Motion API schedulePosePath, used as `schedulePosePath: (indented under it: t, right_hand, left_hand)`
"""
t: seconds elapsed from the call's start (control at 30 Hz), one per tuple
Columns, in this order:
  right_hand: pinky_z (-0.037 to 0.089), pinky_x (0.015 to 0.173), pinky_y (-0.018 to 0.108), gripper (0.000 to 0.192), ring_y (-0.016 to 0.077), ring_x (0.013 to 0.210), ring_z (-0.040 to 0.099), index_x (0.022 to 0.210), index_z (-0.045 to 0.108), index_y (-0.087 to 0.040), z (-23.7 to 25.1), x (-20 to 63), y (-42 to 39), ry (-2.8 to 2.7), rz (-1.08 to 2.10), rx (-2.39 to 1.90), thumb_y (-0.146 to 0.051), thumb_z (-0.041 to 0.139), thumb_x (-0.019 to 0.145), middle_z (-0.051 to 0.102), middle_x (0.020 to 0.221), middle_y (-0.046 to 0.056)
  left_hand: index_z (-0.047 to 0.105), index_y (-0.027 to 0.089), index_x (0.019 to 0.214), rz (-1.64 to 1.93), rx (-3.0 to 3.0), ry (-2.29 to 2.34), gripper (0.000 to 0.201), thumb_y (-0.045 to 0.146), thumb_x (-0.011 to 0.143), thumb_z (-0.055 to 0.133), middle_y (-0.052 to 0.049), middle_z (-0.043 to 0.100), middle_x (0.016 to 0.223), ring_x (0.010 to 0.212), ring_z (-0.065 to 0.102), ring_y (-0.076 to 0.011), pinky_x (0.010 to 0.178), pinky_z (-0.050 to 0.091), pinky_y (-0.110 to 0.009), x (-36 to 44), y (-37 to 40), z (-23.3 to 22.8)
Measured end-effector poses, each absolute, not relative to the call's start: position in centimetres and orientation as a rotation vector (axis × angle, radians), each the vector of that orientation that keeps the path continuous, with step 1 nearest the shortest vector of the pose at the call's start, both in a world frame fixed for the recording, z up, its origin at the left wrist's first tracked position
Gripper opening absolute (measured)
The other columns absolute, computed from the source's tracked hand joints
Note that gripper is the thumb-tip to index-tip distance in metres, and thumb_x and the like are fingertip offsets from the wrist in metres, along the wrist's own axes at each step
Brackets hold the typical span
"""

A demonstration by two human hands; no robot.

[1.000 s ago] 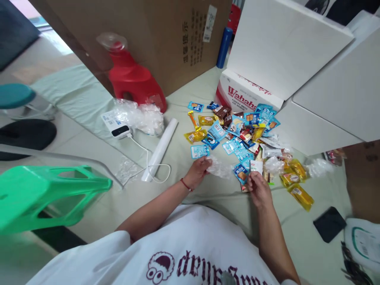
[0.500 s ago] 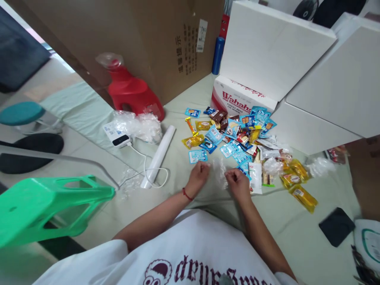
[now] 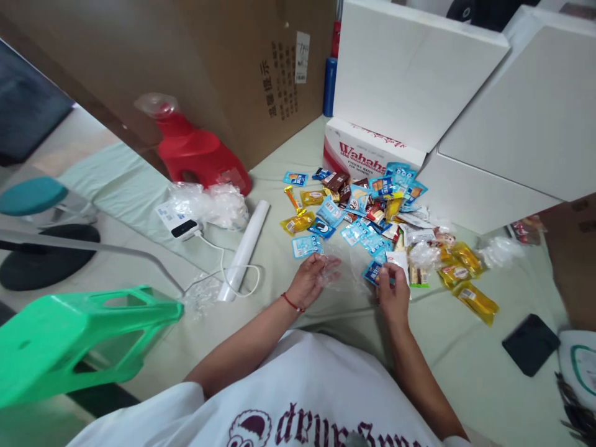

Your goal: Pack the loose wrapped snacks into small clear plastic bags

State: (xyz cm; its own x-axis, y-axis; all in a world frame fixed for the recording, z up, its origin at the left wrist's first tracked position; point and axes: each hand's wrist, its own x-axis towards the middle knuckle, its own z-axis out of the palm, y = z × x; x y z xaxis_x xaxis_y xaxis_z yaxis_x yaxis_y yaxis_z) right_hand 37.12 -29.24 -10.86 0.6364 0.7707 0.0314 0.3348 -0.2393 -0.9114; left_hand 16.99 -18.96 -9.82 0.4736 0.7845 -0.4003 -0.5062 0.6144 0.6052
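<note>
A clear plastic bag [image 3: 342, 276] spreads out from my left hand [image 3: 310, 280], whose fingers are closed on its edge. The bag's thin film is hard to trace on its right side. My right hand [image 3: 395, 295] has its thumb and fingers closed at the right edge of a small blue snack packet [image 3: 373, 272]. Just behind those fingers lies a white packet [image 3: 397, 259], partly covered by the hand. Beyond both hands is a heap of snacks, with light-blue packets [image 3: 356, 233], brown packets [image 3: 336, 181] and yellow-wrapped snacks [image 3: 298, 222].
Behind the heap stand a Wahaha carton [image 3: 347, 152] and white panels [image 3: 419, 74]. On the left are a red jug [image 3: 200, 155], crumpled plastic [image 3: 223, 205], a white roll [image 3: 244, 251] and a green stool [image 3: 69, 335]. More yellow packs [image 3: 475, 302] and a black square [image 3: 531, 344] lie right.
My right hand has shifted right, away from the bag, to the blue packet. The bag between my hands has spread wider, still in my left hand. The view has turned slightly.
</note>
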Motion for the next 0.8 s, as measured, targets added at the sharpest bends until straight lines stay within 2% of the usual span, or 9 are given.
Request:
schedulePosePath:
  t: [0.07, 0.13, 0.23, 0.3, 0.37, 0.43, 0.53, 0.67, 0.8]
  right_hand:
    - [0.053, 0.081, 0.036, 0.067, 0.0226, 0.096, 0.064, 0.134, 0.059, -0.018, -10.7, 36.4, -28.4, -0.892, 0.570, -1.832, -0.063, 0.064, 0.084, 0.066, 0.122, 0.014]
    - [0.053, 0.074, 0.035, 0.078, 0.0217, 0.086, 0.064, 0.135, 0.059, -0.018, -10.9, 35.5, -27.3, -0.884, 0.767, -1.827, -0.062, 0.075, 0.073, 0.067, 0.118, 0.013]
    - [0.048, 0.065, 0.031, 0.056, 0.0178, 0.071, 0.059, 0.106, 0.071, -0.019, -11.0, 35.2, -26.0, -0.870, 1.054, -1.708, -0.059, 0.079, 0.068, 0.070, 0.090, 0.005]
    - [0.044, 0.061, 0.027, 0.044, 0.0151, 0.066, 0.055, 0.090, 0.071, -0.020, -10.8, 36.0, -25.9, -0.797, 1.131, -1.588, -0.058, 0.079, 0.070, 0.066, 0.076, 0.001]
    - [0.037, 0.053, 0.024, 0.043, 0.0112, 0.057, 0.047, 0.085, 0.070, -0.020, -10.3, 37.8, -26.7, -0.655, 1.148, -1.517, -0.056, 0.084, 0.066, 0.059, 0.066, -0.003]
    - [0.028, 0.047, 0.022, 0.046, 0.0083, 0.049, 0.037, 0.083, 0.067, -0.020, -9.8, 40.2, -28.0, -0.535, 1.149, -1.506, -0.055, 0.088, 0.061, 0.051, 0.059, -0.007]
    - [0.028, 0.047, 0.024, 0.046, 0.0091, 0.049, 0.037, 0.080, 0.067, -0.019, -9.4, 43.1, -30.2, -0.514, 0.901, -1.697, -0.055, 0.087, 0.060, 0.049, 0.056, -0.006]
    - [0.042, 0.060, 0.028, 0.035, 0.0144, 0.062, 0.051, 0.089, 0.070, -0.018, -8.2, 42.3, -31.9, -0.705, 0.281, -1.919, -0.052, 0.075, 0.081, 0.061, 0.070, -0.001]
    - [0.051, 0.077, 0.036, 0.022, 0.0215, 0.082, 0.062, 0.099, 0.072, -0.023, -7.0, 37.3, -30.7, -1.416, 0.340, -1.736, -0.044, 0.064, 0.096, 0.069, 0.089, 0.006]
  left_hand:
    - [0.054, 0.019, 0.079, 0.791, 0.444, 0.666, 0.042, 0.036, 0.070, 0.092, -0.007, 0.076, 0.109, 0.109, 0.072, -0.0276, 0.090, 0.060, -0.044, 17.1, -19.3, -9.5]
    - [0.055, 0.019, 0.080, 0.755, 0.447, 0.622, 0.043, 0.037, 0.070, 0.092, -0.007, 0.076, 0.107, 0.109, 0.073, -0.0285, 0.091, 0.060, -0.044, 16.9, -19.4, -9.4]
    - [0.054, 0.020, 0.083, 0.731, 0.456, 0.604, 0.043, 0.039, 0.072, 0.091, -0.006, 0.076, 0.105, 0.104, 0.074, -0.0260, 0.088, 0.060, -0.041, 15.9, -18.9, -9.6]
    - [0.053, 0.020, 0.083, 0.778, 0.488, 0.657, 0.045, 0.042, 0.072, 0.091, -0.003, 0.074, 0.099, 0.095, 0.074, -0.0220, 0.082, 0.061, -0.036, 14.9, -18.3, -10.0]
    - [0.052, 0.021, 0.082, 0.853, 0.562, 0.780, 0.048, 0.048, 0.071, 0.090, 0.002, 0.070, 0.084, 0.077, 0.071, -0.0156, 0.070, 0.058, -0.028, 14.0, -17.6, -10.5]
    - [0.051, 0.021, 0.080, 0.909, 0.666, 0.941, 0.049, 0.054, 0.071, 0.087, 0.007, 0.058, 0.065, 0.055, 0.057, -0.0089, 0.053, 0.048, -0.020, 13.3, -17.0, -11.2]
    - [0.050, 0.022, 0.077, 0.939, 0.817, 1.143, 0.047, 0.058, 0.076, 0.080, 0.012, 0.042, 0.052, 0.041, 0.035, -0.0055, 0.039, 0.027, -0.018, 13.2, -16.5, -12.2]
    - [0.046, 0.023, 0.074, 0.944, 0.884, 1.251, 0.045, 0.057, 0.079, 0.075, 0.012, 0.038, 0.051, 0.041, 0.032, -0.0060, 0.039, 0.023, -0.020, 13.9, -15.9, -12.8]
    - [0.046, 0.023, 0.075, 0.923, 0.904, 1.222, 0.044, 0.058, 0.079, 0.073, 0.012, 0.038, 0.052, 0.040, 0.031, -0.0062, 0.040, 0.023, -0.021, 14.3, -15.6, -12.7]
